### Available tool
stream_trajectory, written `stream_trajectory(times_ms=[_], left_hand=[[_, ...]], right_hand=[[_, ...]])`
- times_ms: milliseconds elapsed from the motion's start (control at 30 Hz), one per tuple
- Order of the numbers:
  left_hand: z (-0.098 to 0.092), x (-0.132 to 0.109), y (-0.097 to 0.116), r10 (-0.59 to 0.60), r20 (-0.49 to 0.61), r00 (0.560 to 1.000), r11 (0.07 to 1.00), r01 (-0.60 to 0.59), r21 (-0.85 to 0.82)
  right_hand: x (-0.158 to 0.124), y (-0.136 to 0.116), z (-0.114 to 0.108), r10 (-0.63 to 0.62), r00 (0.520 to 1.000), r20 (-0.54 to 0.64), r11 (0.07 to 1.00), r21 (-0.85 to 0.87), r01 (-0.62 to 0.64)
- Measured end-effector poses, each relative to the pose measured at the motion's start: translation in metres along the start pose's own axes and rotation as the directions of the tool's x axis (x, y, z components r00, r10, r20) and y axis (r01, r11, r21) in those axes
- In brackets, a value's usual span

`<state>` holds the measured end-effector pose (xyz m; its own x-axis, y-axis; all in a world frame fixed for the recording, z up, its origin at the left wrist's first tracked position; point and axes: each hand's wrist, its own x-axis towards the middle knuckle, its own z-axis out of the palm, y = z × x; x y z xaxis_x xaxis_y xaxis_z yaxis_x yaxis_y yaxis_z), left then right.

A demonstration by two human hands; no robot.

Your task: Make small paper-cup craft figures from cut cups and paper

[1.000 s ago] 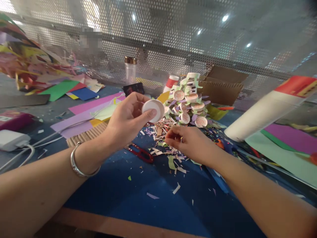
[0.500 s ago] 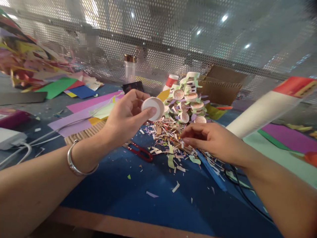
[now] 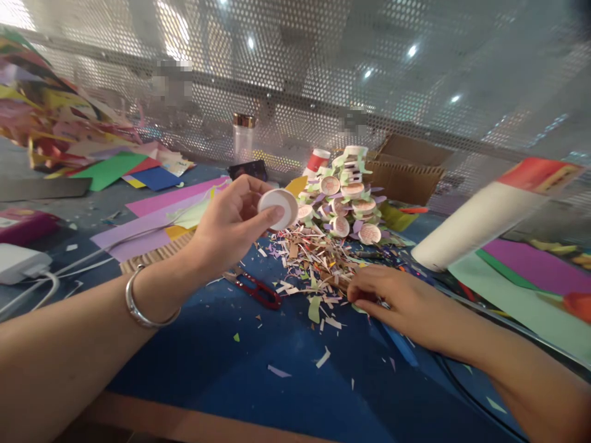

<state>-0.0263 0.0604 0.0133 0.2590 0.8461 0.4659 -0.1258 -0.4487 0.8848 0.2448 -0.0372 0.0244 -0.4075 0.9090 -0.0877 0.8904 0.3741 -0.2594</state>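
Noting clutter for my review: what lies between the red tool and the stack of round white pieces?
A scatter of paper scraps lies between the red tool and the stack, in the head view.

The gold-capped jar (image 3: 243,140) has a perforated metal screen (image 3: 286,58) behind it, brown cardboard (image 3: 406,178) to its right and a white charger (image 3: 22,263) front-left.
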Motion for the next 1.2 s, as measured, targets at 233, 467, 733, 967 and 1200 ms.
stream_trajectory(times_ms=[233, 467, 733, 967, 1200], left_hand=[[0.0, 0.001, 0.0, -0.016, -0.002, 1.0, 0.999, 0.016, -0.036], [-0.002, 0.002, -0.001, -0.033, -0.009, 0.999, 0.999, 0.033, -0.019], [-0.002, 0.004, -0.005, -0.075, 0.007, 0.997, 0.996, 0.075, -0.051], [-0.002, 0.003, -0.002, -0.074, 0.023, 0.997, 0.996, 0.075, -0.053], [-0.003, 0.003, -0.004, -0.083, 0.026, 0.996, 0.995, 0.084, -0.05]], right_hand=[[0.003, -0.015, -0.01, 0.055, 0.998, 0.042, 0.984, 0.165, -0.062], [0.03, -0.002, -0.009, 0.027, 0.982, -0.189, 1.0, 0.01, -0.026], [0.068, 0.018, -0.017, 0.149, 0.978, -0.149, 0.988, 0.055, -0.142], [0.085, 0.022, -0.016, 0.133, 0.986, -0.097, 0.991, -0.013, -0.135], [0.095, 0.026, -0.015, 0.045, 0.996, -0.078, 0.995, -0.081, -0.052]])
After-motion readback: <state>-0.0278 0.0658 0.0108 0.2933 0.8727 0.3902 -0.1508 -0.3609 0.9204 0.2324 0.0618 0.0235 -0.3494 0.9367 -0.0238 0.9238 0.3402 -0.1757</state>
